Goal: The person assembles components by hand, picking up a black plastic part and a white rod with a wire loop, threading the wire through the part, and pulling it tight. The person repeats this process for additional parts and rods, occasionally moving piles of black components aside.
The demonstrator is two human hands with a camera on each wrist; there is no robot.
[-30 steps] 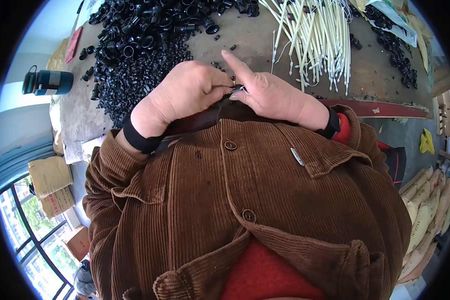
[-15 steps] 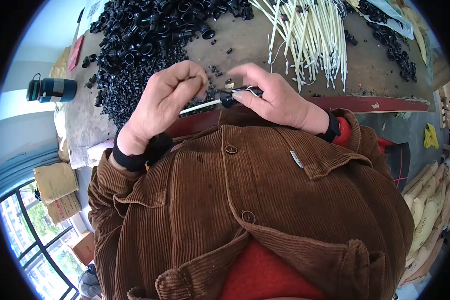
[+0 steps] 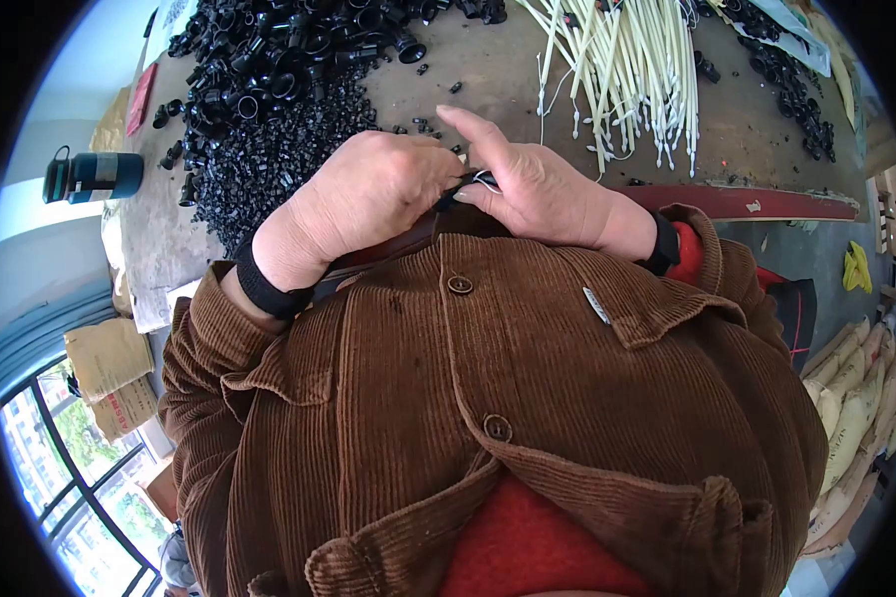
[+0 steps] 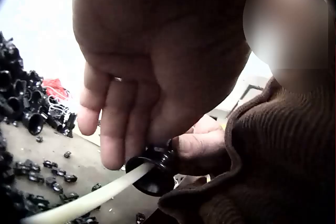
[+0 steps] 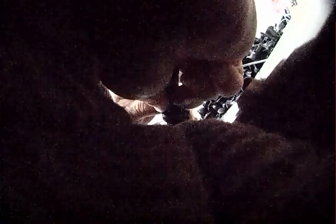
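My right hand (image 3: 558,194) pinches a black flared plastic fitting (image 4: 152,174) between thumb and fingers, its index finger stretched out. A thin white wire loops over the fitting by the right thumb. From the fitting's wide mouth a cream-white plastic tube (image 4: 100,198) runs down to the left in the left wrist view. My left hand (image 3: 373,189) meets the right one at the fitting, its thumb and index fingertips gripping it, the other fingers hanging beside the rim. In the head view the left hand hides most of the tube. The right wrist view is very dark.
Large black fittings (image 3: 299,50) and a heap of small black parts (image 3: 269,169) lie left on the table. White tubes with wires (image 3: 627,80) lie to the right. The table's red front edge (image 3: 747,204) runs close to my jacket. A bottle (image 3: 100,176) is far left.
Half a second ago my left hand was drawn back to the left, baring the fitting and tube. Now it is back at the fitting, and my right index finger is stretched out again.
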